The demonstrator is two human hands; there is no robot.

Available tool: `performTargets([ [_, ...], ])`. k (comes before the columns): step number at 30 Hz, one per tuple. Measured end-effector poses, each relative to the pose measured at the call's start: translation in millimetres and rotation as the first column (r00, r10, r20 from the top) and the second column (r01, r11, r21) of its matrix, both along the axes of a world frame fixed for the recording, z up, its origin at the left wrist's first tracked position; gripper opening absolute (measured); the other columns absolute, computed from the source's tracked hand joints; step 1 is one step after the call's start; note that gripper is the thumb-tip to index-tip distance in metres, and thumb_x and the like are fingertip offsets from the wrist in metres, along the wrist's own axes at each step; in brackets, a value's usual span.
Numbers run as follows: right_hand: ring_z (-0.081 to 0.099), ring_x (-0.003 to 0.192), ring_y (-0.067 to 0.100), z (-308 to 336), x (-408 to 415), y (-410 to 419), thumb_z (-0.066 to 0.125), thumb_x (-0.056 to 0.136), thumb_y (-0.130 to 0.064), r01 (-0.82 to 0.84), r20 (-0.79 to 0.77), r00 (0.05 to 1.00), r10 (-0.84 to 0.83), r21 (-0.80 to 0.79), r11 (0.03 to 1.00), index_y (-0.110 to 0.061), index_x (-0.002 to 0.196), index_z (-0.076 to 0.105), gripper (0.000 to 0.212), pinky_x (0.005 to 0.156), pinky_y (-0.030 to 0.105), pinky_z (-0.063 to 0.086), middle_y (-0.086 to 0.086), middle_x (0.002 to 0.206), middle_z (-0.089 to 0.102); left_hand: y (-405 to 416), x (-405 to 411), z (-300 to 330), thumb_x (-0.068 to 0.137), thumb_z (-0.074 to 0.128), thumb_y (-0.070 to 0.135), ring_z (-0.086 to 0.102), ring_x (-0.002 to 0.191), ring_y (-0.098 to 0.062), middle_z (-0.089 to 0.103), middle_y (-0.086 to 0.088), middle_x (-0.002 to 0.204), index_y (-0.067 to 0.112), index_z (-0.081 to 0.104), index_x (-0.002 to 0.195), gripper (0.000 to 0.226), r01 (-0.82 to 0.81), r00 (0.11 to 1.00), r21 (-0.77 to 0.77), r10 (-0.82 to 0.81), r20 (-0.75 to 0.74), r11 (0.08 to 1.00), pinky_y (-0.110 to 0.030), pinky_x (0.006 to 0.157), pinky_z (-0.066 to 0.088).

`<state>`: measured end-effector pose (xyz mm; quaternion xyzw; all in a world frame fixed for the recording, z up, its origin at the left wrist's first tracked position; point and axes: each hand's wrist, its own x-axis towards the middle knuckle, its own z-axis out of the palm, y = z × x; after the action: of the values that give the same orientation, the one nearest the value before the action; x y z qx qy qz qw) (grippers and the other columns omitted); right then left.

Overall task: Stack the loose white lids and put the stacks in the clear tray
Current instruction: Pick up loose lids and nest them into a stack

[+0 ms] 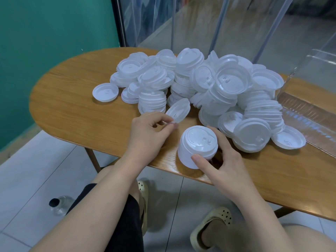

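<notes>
A big heap of loose white lids [200, 82] covers the far middle of the wooden table [72, 106]. My left hand [149, 131] pinches the near rim of a single tilted lid [179, 110]. My right hand [223, 160] grips a short stack of lids [197, 145] near the table's front edge, thumb on its near side and fingers behind it. The clear tray [309, 113] lies at the right, partly out of frame, with some lids leaning against its left end.
One lid [105, 92] lies apart at the left of the heap. Below the table are a tiled floor, my legs in sandals [212, 226], and a clear bottle with a black cap [60, 204] at the left. Clear curtain strips hang behind the table.
</notes>
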<state>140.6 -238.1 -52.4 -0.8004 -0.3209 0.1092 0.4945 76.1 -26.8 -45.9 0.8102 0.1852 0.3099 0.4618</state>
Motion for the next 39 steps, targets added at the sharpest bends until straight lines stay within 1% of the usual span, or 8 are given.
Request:
performTargets([
  [3, 0.055, 0.124, -0.008, 0, -1, 0, 0.071, 0.074, -0.063, -0.001, 0.000, 1.000, 0.001, -0.003, 1.000, -0.056, 0.140, 0.044, 0.072, 0.103, 0.029, 0.048, -0.040, 0.127, 0.058, -3, -4, 6, 0.083, 0.085, 0.019, 0.055, 0.067, -0.004, 0.063, 0.008, 0.066, 0.027, 0.071, 0.073, 0.019, 0.026, 0.999, -0.162, -0.019, 0.047, 0.986, -0.019, 0.069, 0.045],
  [7, 0.057, 0.122, -0.006, 2, -2, 1, 0.080, 0.084, -0.047, -0.006, -0.005, 1.000, 0.006, -0.006, 1.000, -0.057, 0.137, 0.046, 0.063, 0.103, 0.031, 0.049, -0.038, 0.124, 0.060, -3, -9, 15, 0.090, 0.077, 0.015, 0.068, 0.078, -0.021, 0.075, -0.012, 0.086, 0.010, 0.072, 0.089, 0.007, 0.118, 0.982, -0.353, -0.056, 0.182, 0.928, -0.035, 0.079, 0.056],
  [12, 0.058, 0.122, -0.004, 3, -1, 1, 0.080, 0.085, -0.046, -0.010, 0.001, 1.000, 0.010, -0.007, 1.000, -0.053, 0.138, 0.048, 0.063, 0.101, 0.033, 0.051, -0.035, 0.125, 0.061, -5, -11, 14, 0.091, 0.074, 0.019, 0.073, 0.093, -0.019, 0.077, -0.009, 0.095, 0.008, 0.072, 0.098, 0.014, 0.339, 0.935, -0.640, -0.171, 0.310, 0.690, -0.030, 0.088, 0.057],
  [17, 0.060, 0.118, -0.005, 3, -1, 2, 0.079, 0.084, -0.045, -0.015, 0.015, 1.000, 0.015, -0.001, 1.000, -0.059, 0.133, 0.047, 0.060, 0.095, 0.025, 0.050, -0.035, 0.122, 0.063, -5, -7, 9, 0.090, 0.065, 0.016, 0.060, 0.099, -0.027, 0.070, -0.014, 0.101, 0.005, 0.071, 0.098, 0.014, 0.447, 0.894, -0.728, -0.299, 0.334, 0.520, -0.031, 0.088, 0.051],
  [21, 0.058, 0.117, -0.010, 4, -1, 3, 0.080, 0.085, -0.042, -0.005, 0.025, 1.000, 0.005, 0.003, 1.000, -0.074, 0.121, 0.043, 0.061, 0.090, 0.008, 0.045, -0.039, 0.121, 0.061, -7, -2, 4, 0.089, 0.067, 0.018, 0.052, 0.090, -0.020, 0.071, -0.005, 0.095, 0.006, 0.074, 0.106, 0.021, 0.432, 0.891, -0.730, -0.375, 0.255, 0.530, -0.028, 0.078, 0.039],
  [24, 0.057, 0.116, -0.014, 4, -1, 2, 0.082, 0.086, -0.037, -0.006, 0.023, 1.000, 0.006, 0.010, 1.000, -0.071, 0.120, 0.045, 0.061, 0.089, 0.003, 0.041, -0.043, 0.119, 0.060, -5, -2, 5, 0.089, 0.068, 0.021, 0.052, 0.086, -0.014, 0.071, -0.006, 0.100, 0.004, 0.075, 0.113, 0.030, 0.403, 0.902, -0.724, -0.378, 0.209, 0.560, -0.027, 0.075, 0.037],
  [30, 0.051, 0.121, -0.018, 4, -1, 2, 0.079, 0.081, -0.046, -0.010, 0.019, 1.000, 0.010, 0.019, 1.000, -0.064, 0.129, 0.042, 0.063, 0.092, 0.001, 0.038, -0.048, 0.123, 0.055, -7, -4, 5, 0.099, 0.066, 0.019, 0.054, 0.076, -0.006, 0.069, -0.013, 0.099, 0.012, 0.073, 0.124, 0.027, 0.347, 0.917, -0.573, -0.397, 0.041, 0.743, -0.016, 0.071, 0.044],
  [39, 0.056, 0.122, -0.009, -5, 3, 2, 0.090, 0.078, -0.031, -0.003, 0.017, 1.000, 0.002, 0.043, 0.999, -0.046, 0.140, 0.049, 0.076, 0.094, 0.006, 0.041, -0.037, 0.124, 0.062, -14, -7, 9, 0.100, 0.065, 0.012, 0.055, 0.070, -0.010, 0.055, -0.004, 0.071, 0.020, 0.074, 0.114, 0.018, 0.401, 0.899, -0.413, -0.437, 0.007, 0.818, -0.015, 0.071, 0.047],
])
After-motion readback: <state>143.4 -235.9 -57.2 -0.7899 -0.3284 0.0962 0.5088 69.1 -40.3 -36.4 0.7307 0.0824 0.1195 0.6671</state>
